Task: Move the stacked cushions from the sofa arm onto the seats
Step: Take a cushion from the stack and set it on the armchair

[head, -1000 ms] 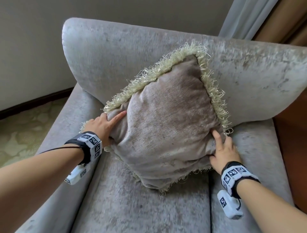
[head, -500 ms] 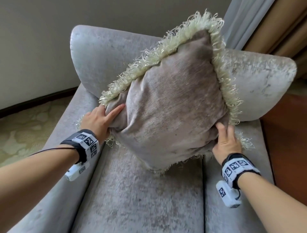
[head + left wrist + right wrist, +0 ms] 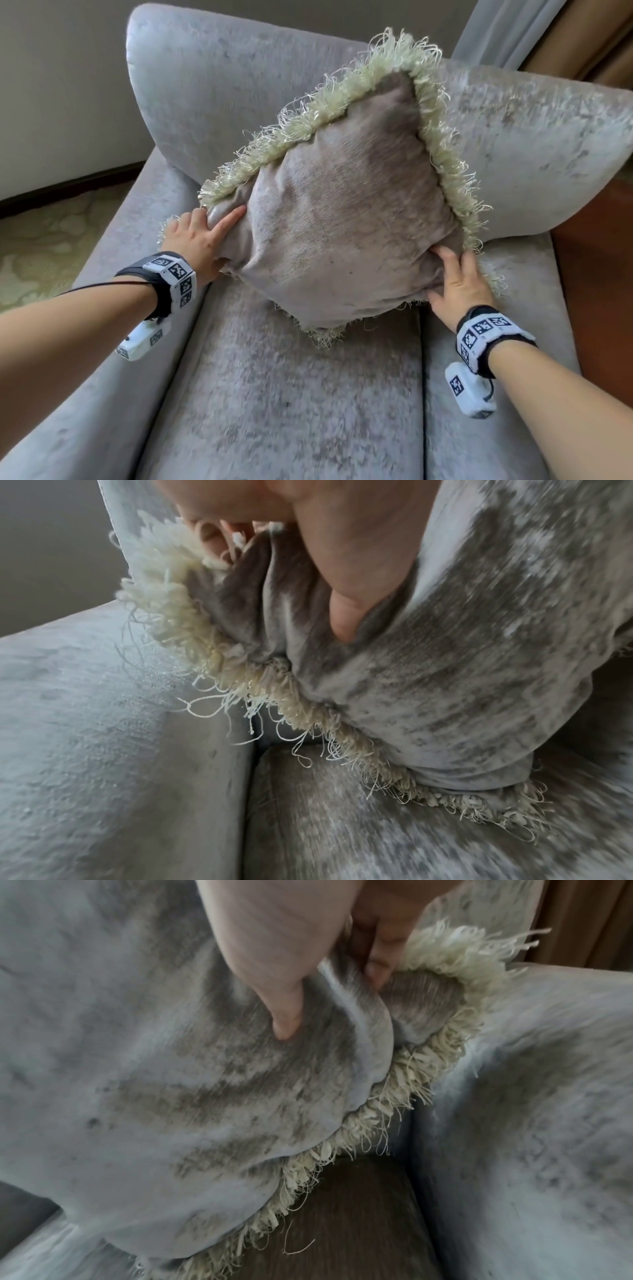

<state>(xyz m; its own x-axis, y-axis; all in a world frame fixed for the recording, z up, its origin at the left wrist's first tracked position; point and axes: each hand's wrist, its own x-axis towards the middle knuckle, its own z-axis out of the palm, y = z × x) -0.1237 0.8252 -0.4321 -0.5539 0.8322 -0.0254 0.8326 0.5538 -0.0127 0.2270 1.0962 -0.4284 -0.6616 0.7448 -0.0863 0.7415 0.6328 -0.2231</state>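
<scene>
A taupe velvet cushion (image 3: 342,222) with a cream fringe stands on one corner like a diamond over the sofa seat (image 3: 291,404), in front of the backrest. My left hand (image 3: 202,236) grips its left corner, thumb on the front face and fingers behind. My right hand (image 3: 459,281) grips the lower right corner the same way. In the left wrist view the thumb (image 3: 352,569) digs into the cushion (image 3: 462,656). The right wrist view has the thumb (image 3: 281,988) pressed into the cushion (image 3: 171,1083). Whether the bottom corner touches the seat I cannot tell.
The grey sofa has a tall backrest (image 3: 222,85), a low left arm (image 3: 102,377) and a plump back cushion (image 3: 548,144) at the right. A brown wooden surface (image 3: 599,291) borders the right side. Patterned carpet (image 3: 41,240) lies to the left; a curtain (image 3: 507,31) hangs behind.
The cushion rose off the seat in both hands, then came down a little and back toward the backrest. Both hands have kept their grip on the corners.
</scene>
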